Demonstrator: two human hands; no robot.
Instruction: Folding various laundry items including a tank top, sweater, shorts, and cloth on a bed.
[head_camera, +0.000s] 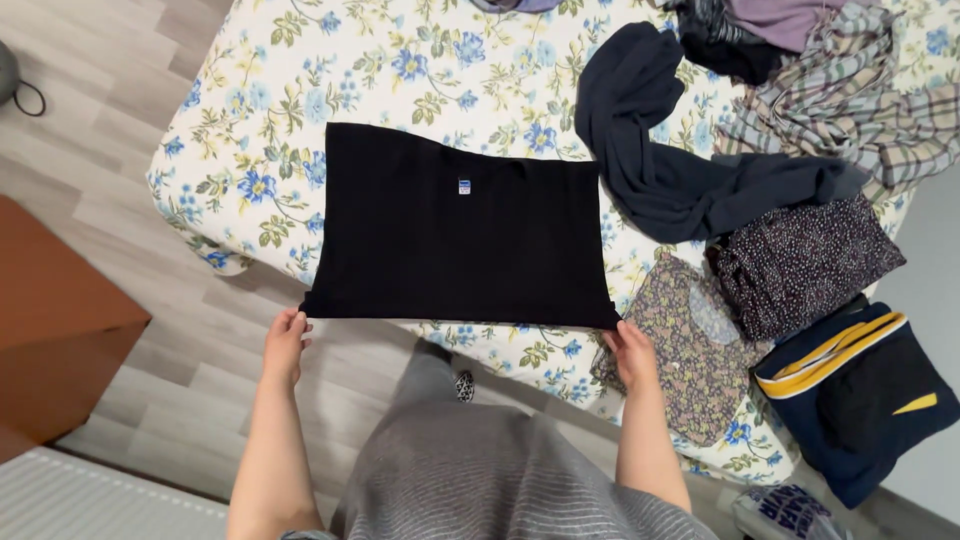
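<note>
Grey striped fabric of my top fills the nearest part of the view, and from it both my forearms reach forward. My left hand pinches the near left corner of a black garment, and my right hand pinches the near right corner; the two hands are well apart, each closed on the cloth edge. The garment is spread flat in a rough rectangle on the bed, its near edge hanging just past the mattress side toward me. A small blue and white label sits near the middle of its far half; it is too small to read.

Below my hands lies pale wood-look floor, with a brown wooden furniture corner at the left. At the lower right, a plastic bag with dark print lies on the floor.

To the right of my right hand, folded pieces lie on the bed: a floral patterned one, a dark speckled one just beyond it, and a navy one with yellow and white stripes at the edge. Farther off, a dark blue garment sprawls loose, and a plaid cloth lies heaped at the far right corner. The bedsheet is cream with blue flowers and green leaves.
</note>
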